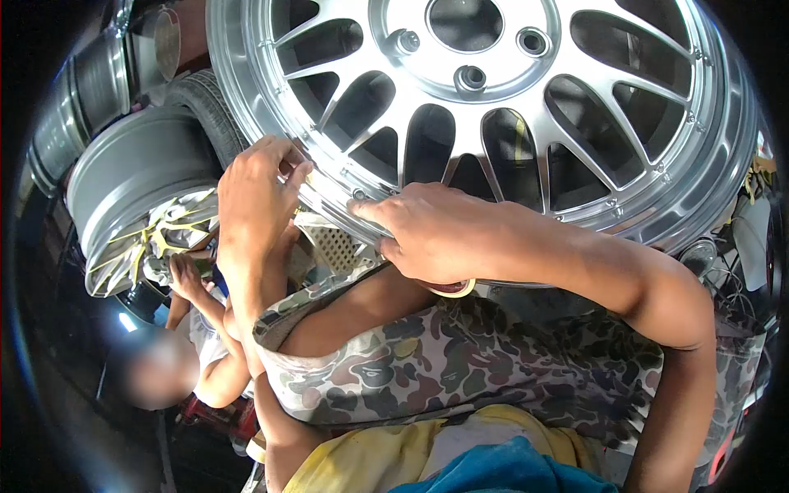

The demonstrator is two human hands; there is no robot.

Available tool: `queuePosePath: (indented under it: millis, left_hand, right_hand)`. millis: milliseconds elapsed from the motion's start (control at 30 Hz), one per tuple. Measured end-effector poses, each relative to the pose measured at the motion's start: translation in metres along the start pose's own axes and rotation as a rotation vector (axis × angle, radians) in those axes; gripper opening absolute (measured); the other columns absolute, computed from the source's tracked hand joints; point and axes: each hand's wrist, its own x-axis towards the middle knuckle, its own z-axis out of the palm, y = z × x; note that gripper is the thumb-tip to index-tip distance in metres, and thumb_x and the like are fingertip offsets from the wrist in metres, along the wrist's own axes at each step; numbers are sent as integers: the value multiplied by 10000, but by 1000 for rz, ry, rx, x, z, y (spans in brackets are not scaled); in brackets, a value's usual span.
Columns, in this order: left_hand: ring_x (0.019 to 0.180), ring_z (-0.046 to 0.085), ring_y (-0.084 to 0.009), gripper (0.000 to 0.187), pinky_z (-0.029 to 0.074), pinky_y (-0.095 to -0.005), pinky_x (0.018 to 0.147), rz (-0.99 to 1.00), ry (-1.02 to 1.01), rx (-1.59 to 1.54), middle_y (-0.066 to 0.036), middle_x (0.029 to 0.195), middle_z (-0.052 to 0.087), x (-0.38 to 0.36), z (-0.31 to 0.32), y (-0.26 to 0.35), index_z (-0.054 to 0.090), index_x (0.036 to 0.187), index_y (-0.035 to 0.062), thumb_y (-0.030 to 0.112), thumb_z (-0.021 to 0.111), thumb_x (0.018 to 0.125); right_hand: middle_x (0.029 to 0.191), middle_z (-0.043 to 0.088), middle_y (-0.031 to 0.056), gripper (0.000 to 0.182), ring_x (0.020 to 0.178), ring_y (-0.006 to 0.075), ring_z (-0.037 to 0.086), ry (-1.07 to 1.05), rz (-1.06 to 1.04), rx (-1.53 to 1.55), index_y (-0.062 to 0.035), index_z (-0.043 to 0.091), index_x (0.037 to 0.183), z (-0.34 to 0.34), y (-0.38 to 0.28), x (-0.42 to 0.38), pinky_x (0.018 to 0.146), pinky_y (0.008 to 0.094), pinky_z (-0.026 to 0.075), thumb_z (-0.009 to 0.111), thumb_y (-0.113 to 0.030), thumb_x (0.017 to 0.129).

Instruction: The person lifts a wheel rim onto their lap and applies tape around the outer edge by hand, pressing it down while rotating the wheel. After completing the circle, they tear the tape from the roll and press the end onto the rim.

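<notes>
A large silver multi-spoke wheel rim [485,57] fills the upper part of the view, in front of my knees. At its lower left edge is my left hand [259,193], its fingers bent and pressed together by the rim's lip; anything between them is too small to make out. My right hand [431,226] lies at the rim's lower edge, index finger stretched out onto the lip and thumb apart below it. Between the two hands a strip of the shiny lip shows. A roll of tape [456,288] is partly hidden beneath my right hand.
To the left, another person [218,353] has a hand near a second wheel [136,197] with yellow strips on its spokes. Behind that wheel are a tire [205,111] and more rims [90,90]. A perforated light-coloured piece [333,242] is below the large rim. Cables hang at the right.
</notes>
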Motion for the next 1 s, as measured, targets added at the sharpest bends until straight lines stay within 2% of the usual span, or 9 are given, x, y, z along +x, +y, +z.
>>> queuePosePath:
  millis: [267,367,467,567,633,733,867,1000]
  left_hand:
    - [831,699,-356,167,536,-448,768,106,18,24,-130,957,716,0,-3,6,714,950,-3,139,788,901]
    - [870,711,-370,167,546,-449,780,132,-1,-115,-123,988,722,-6,-1,14,720,1010,5,109,782,894]
    - [957,724,-397,257,561,-456,820,127,-49,-68,-135,1050,731,-10,2,17,716,1150,26,93,762,906]
    - [949,721,-411,185,572,-506,817,170,-18,-5,-127,1076,723,-10,7,19,693,1090,34,105,743,926]
    - [940,718,-414,174,570,-508,809,165,-24,6,-132,1063,719,-9,9,22,687,1080,35,107,739,931]
    - [922,713,-420,155,568,-511,793,170,-25,14,-141,1042,707,-8,11,23,674,1061,36,112,731,939]
    - [904,710,-424,144,565,-513,769,180,-24,25,-145,1036,693,-9,11,26,661,1051,39,119,722,948]
    - [892,709,-428,149,564,-516,757,192,-11,35,-145,1040,689,-8,12,25,657,1058,41,122,722,951]
  right_hand:
    - [1003,761,312,553,955,467,764,-31,16,13,-29,549,1542,5,4,-2,880,546,613,630,-137,1006]
    - [1053,755,319,550,983,467,761,-45,-20,23,-14,547,1537,7,7,-8,912,551,602,600,-121,1000]
    - [1027,757,313,548,968,460,764,-70,-1,55,-6,545,1536,4,5,-9,924,541,596,587,-126,1003]
    - [932,760,297,542,911,435,774,-95,10,39,7,540,1534,2,4,-11,913,524,600,579,-135,1012]
    - [841,754,275,539,850,416,778,-99,-8,45,20,536,1531,1,4,-11,898,511,605,578,-132,1016]
    - [801,749,261,542,818,403,780,-84,-31,38,28,528,1534,2,6,-9,891,506,608,581,-126,1017]
    - [851,758,276,543,863,414,781,-120,8,79,28,537,1529,-3,4,-13,897,512,606,594,-125,1011]
    - [967,764,303,538,948,445,770,-71,1,71,16,562,1514,-2,5,-13,916,521,601,614,-136,1001]
